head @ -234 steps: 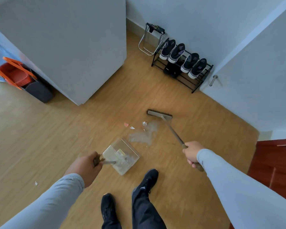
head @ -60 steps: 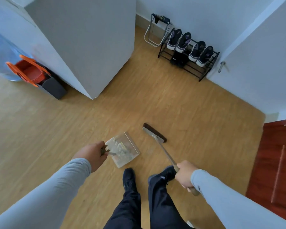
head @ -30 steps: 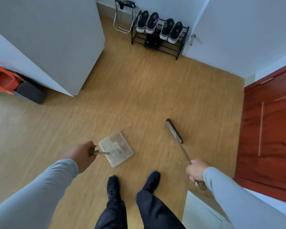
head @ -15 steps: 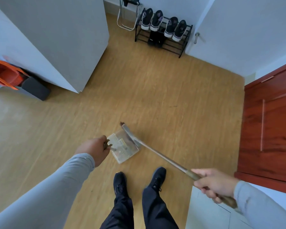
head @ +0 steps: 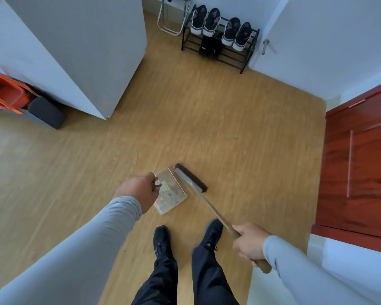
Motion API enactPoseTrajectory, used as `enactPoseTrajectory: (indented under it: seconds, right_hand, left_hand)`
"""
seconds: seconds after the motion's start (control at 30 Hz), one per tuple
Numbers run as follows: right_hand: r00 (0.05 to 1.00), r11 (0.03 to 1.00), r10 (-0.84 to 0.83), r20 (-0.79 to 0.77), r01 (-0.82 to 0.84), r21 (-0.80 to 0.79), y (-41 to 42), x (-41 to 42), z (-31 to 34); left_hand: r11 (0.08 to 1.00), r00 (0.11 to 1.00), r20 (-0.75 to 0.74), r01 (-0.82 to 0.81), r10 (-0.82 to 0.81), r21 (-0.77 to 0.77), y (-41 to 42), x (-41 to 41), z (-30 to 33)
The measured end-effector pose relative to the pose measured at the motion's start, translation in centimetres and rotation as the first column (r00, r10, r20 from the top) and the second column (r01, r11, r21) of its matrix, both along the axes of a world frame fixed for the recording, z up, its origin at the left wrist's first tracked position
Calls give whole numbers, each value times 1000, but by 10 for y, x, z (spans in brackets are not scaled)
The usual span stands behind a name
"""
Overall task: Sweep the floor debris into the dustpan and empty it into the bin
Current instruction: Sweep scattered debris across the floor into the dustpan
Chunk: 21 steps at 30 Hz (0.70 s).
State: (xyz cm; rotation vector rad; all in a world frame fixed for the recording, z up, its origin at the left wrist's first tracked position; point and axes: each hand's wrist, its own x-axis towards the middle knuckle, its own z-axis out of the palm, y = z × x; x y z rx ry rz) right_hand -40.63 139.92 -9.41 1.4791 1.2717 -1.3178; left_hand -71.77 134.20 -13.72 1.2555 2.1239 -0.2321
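Clear plastic dustpan [head: 171, 193] is set low on the wooden floor [head: 229, 119], open lip turned toward the brown-bristled broom head [head: 191, 177] just beside it, likely so debris goes straight in. Dustpan's short handle is gripped by the left hand [head: 139, 191], fingers curled round it. Beyond the dustpan, the wooden broom handle [head: 216, 213] is gripped by the right hand [head: 250, 243]. Bin cannot be identified.
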Motion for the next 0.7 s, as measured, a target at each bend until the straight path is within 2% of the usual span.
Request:
enactPoseTrajectory:
  seconds: [0.13,0.23,0.33,0.43,0.57,0.7]
  right_hand:
    - [956,954,-290,-40,286,-87,27,52,33]
    - [929,931,-364,-59,363,-34,28,65,56]
    - [950,946,-307,-53,310,92,12,57,59]
    - [985,973,-168,38,159,165,-1,40,40]
    - [989,995,-4,148,-12,103,-16,-1,12]
    - [988,986,143,56,-147,83,-53,-26,-4]
  left_hand:
    - [1000,1000,22,-10,10,1,1,0,5]
    - [999,997,64,-35,36,-18,-14,-5,12]
    - [998,993,103,-52,54,-24,-36,-20,15]
    - [998,993,102,-59,63,-38,-53,-35,19]
    - [996,995,91,-45,52,-72,-76,-35,16]
    - [998,997,67,-29,32,-47,-81,-33,13]
